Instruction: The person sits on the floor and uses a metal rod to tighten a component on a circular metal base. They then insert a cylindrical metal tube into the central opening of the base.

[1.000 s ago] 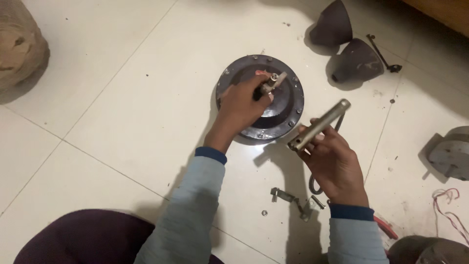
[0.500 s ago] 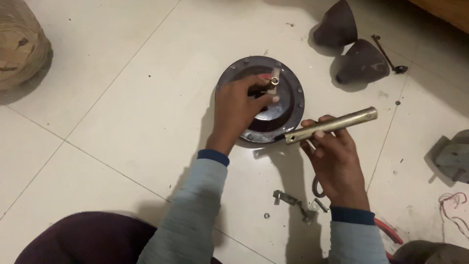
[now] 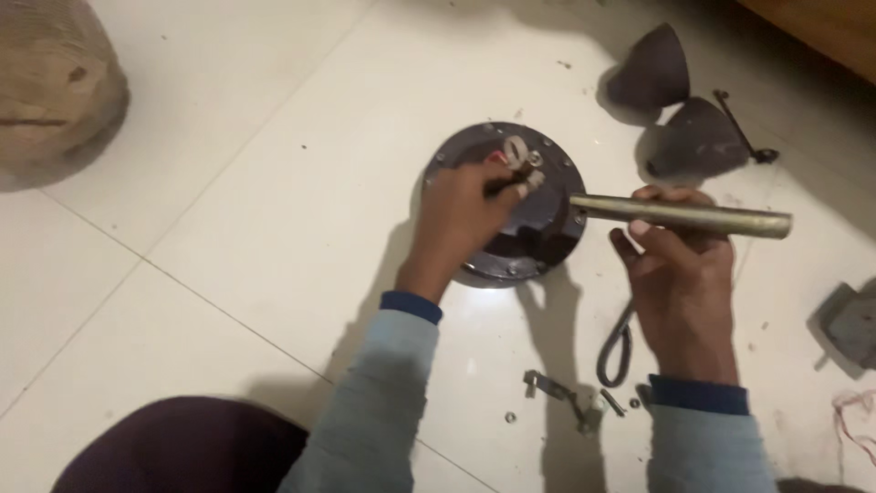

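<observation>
A round dark metal motor housing [image 3: 546,239] lies flat on the white tiled floor. My left hand [image 3: 461,215] rests on top of it, fingers closed around the central shaft and its short wires [image 3: 516,157]. My right hand [image 3: 680,274] grips a brass-coloured metal tube [image 3: 693,216], held level just to the right of the housing, its left end close to the housing's rim.
Two dark cone-shaped covers [image 3: 653,71] [image 3: 695,137] and a thin dark rod [image 3: 744,128] lie at the back right. A small metal bracket [image 3: 552,388], a looped hook [image 3: 615,347] and loose screws lie near my right wrist. A tan sack [image 3: 50,82] stands far left. A grey part [image 3: 853,321] sits at the right edge.
My right hand has swung the tube from a slant to level and brought it up beside the housing. My left hand stays on the central shaft.
</observation>
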A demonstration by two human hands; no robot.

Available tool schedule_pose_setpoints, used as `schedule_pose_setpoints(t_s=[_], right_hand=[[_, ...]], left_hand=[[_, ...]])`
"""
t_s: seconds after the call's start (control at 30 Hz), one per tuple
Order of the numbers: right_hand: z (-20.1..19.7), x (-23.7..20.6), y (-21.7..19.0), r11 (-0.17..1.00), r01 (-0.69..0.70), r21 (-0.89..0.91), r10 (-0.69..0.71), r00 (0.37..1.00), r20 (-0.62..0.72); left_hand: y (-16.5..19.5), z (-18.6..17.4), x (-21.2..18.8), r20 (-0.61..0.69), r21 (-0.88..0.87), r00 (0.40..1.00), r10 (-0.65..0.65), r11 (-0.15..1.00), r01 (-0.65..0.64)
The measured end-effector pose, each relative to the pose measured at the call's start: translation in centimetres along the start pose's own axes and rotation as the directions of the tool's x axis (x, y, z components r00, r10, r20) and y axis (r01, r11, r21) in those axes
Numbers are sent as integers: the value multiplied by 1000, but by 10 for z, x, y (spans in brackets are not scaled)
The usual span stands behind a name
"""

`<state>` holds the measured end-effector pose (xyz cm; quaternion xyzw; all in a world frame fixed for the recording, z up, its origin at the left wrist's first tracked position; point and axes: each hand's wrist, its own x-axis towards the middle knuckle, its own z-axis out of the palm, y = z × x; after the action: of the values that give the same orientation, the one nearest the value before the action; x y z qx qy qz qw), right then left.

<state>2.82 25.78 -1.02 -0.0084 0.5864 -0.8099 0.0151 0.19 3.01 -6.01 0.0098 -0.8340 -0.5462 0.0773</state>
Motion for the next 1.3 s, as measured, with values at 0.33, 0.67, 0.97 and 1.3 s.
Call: schedule_pose_setpoints(t_s=[0.33,0.67,0.97,1.3], right_hand=[[26,40,-20,971,220,-91,-199,960,199],[55,66,-23,904,235,-357,-133,948,288],[72,70,-25,738,235,-632,-4,939,345],[84,70,-25,742,301,-599,14,886,463]], left_hand=[[-11,-3,5,158,-32,985,-73,996,79],[-12,-1,4,140,55,988,-65,997,58],[-13,-1,5,156,99,986,-63,994,48],[-10,-1,1,30,54,1000,1,999,-3]])
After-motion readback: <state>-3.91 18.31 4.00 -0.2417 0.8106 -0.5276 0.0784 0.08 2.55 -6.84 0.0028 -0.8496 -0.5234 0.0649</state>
